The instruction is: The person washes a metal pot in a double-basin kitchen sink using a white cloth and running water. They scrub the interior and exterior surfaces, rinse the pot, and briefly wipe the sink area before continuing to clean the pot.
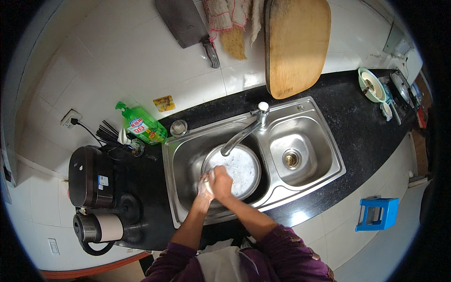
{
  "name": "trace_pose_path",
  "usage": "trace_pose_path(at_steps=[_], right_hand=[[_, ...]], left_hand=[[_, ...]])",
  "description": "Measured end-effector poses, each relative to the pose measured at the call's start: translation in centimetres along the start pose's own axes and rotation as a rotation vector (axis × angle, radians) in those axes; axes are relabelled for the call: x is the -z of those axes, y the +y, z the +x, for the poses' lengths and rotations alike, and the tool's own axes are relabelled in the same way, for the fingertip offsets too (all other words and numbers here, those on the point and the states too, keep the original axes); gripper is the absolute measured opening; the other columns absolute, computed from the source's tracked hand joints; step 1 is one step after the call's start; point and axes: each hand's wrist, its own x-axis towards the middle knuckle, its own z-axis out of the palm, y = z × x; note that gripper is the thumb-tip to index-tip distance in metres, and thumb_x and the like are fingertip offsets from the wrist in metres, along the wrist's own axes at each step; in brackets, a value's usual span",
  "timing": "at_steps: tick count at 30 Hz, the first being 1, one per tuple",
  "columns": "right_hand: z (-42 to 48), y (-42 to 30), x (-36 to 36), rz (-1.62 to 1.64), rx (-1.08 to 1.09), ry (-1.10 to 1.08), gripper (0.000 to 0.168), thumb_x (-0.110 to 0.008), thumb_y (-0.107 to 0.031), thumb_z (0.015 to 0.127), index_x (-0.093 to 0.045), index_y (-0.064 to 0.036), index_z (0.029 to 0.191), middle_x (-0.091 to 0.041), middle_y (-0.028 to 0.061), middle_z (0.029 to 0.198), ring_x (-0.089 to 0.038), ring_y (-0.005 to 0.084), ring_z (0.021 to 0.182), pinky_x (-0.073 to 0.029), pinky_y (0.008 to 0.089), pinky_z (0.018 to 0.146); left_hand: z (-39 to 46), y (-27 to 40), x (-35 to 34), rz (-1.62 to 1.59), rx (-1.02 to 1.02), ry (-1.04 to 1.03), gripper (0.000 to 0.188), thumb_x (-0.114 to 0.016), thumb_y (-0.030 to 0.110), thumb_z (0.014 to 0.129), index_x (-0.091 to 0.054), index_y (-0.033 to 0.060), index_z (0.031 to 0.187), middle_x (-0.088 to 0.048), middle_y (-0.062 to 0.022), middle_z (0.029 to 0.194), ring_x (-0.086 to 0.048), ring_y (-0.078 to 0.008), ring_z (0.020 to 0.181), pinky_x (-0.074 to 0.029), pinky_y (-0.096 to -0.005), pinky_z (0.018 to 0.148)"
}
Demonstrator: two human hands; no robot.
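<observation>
My left hand, covered in white lather, is pressed against my right hand over the left basin of a stainless steel double sink. Whether a small item lies between the palms cannot be told. Below the hands, a round metal basin holds whitish, sudsy water. The chrome faucet reaches over it, with no stream visible at its spout. A green pump bottle of dish soap leans near the sink's back left corner, beside a small glass dish.
A wooden cutting board stands behind the faucet. A cleaver and cloths hang on the wall. At left are a dark rice cooker and an electric kettle. Bowls sit far right; a blue stool is on the floor.
</observation>
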Motion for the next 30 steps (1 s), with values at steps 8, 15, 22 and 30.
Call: trace_pose_path(at_steps=[8, 15, 22, 30], right_hand=[[1.2, 0.6, -0.1, -0.08, -0.085, 0.038, 0.012, -0.055, -0.013, 0.068, -0.047, -0.005, 0.068, -0.053, 0.0144, 0.064, -0.054, 0.0334, 0.055, -0.042, 0.0426, 0.048], [-3.9, -5.6, 1.3, 0.042, 0.462, 0.168, 0.019, -0.055, -0.011, 0.063, -0.054, -0.008, 0.081, -0.053, 0.0137, 0.074, -0.055, 0.0319, 0.065, -0.044, 0.0386, 0.054], [1.6, 0.3, 0.4, -0.006, -0.12, 0.003, 0.013, -0.05, -0.017, 0.075, -0.047, -0.005, 0.07, -0.052, 0.0166, 0.066, -0.053, 0.0347, 0.058, -0.042, 0.0424, 0.051], [-1.3, 0.5, -1.5, -0.014, 0.116, 0.001, 0.011, -0.052, -0.014, 0.071, -0.049, -0.005, 0.077, -0.052, 0.0154, 0.069, -0.054, 0.0323, 0.058, -0.043, 0.042, 0.051]], left_hand=[[1.3, -1.6, 1.3, 0.014, 0.134, 0.032, 0.03, -0.032, 0.026, 0.086, -0.052, 0.0051, 0.094, -0.056, -0.0079, 0.089, -0.055, -0.0215, 0.082, -0.046, -0.0342, 0.071], [6.9, -3.1, 11.6, -0.405, 0.163, -1.014, 0.027, -0.037, 0.032, 0.085, -0.053, 0.0114, 0.089, -0.053, -0.0037, 0.08, -0.051, -0.0156, 0.078, -0.043, -0.0299, 0.072], [4.4, -2.2, 5.1, 0.284, -0.144, -0.011, 0.024, -0.035, 0.028, 0.086, -0.052, 0.0106, 0.087, -0.055, -0.0059, 0.086, -0.054, -0.0219, 0.083, -0.046, -0.0349, 0.068], [1.9, -2.0, 5.0, 0.001, -0.083, -0.336, 0.025, -0.042, 0.031, 0.084, -0.052, 0.0107, 0.093, -0.055, -0.0039, 0.088, -0.054, -0.0178, 0.082, -0.045, -0.0329, 0.074]])
